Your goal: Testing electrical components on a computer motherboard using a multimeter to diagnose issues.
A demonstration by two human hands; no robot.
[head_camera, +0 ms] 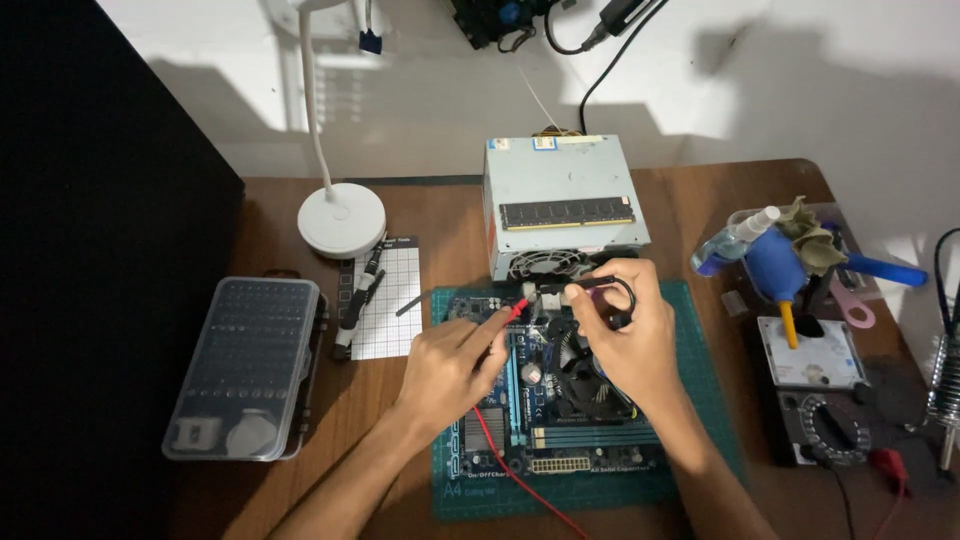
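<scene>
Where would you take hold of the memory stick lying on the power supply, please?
Grip the memory stick by its two long edges, coming from above: it lies flat and lengthwise on the power supply lid, its top face exposed, with bare lid on both sides for fingers.

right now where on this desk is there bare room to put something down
Bare wood shows between the bit case and the green mat, and behind the lamp base. The right side is crowded: blower, hard drive, multimeter.
</scene>
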